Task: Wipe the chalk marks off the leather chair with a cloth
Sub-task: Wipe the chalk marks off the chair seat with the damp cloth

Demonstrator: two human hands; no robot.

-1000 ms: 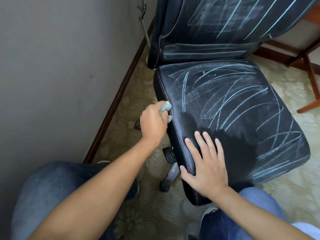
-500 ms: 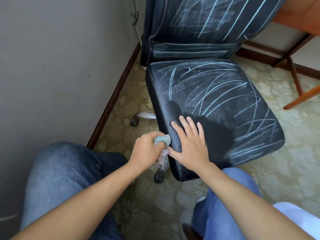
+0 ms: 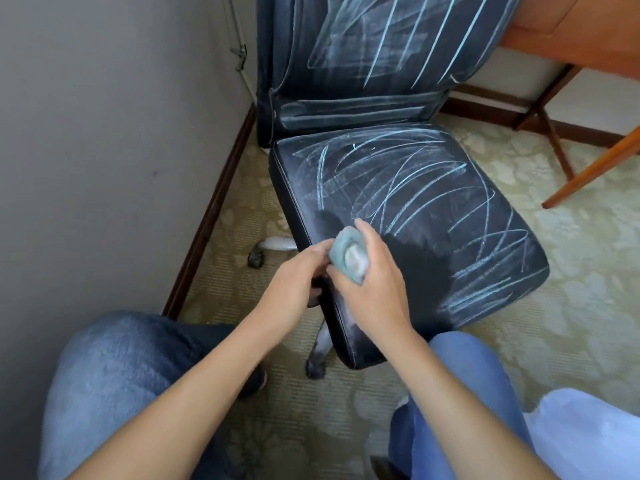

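Pale cloth: we see a bunched grey-green cloth [image 3: 348, 258] held between both hands, just above the near left corner of the seat.
Right hand: our right hand [image 3: 375, 284] curls round the cloth, fingers wrapped over its far side.
Left hand: our left hand [image 3: 299, 284] pinches the cloth's near left edge.
Leather chair: the black chair [image 3: 433, 216] stands just ahead of our knees; its near left patch is dark and bare of marks.
Chalk marks: pale blue scribbles [image 3: 415, 188] cover the remaining seat and the backrest.
Surroundings: patterned carpet [image 3: 571, 306], grey wall [image 3: 104, 150] on the left, wooden furniture legs [image 3: 588, 171] on the right.
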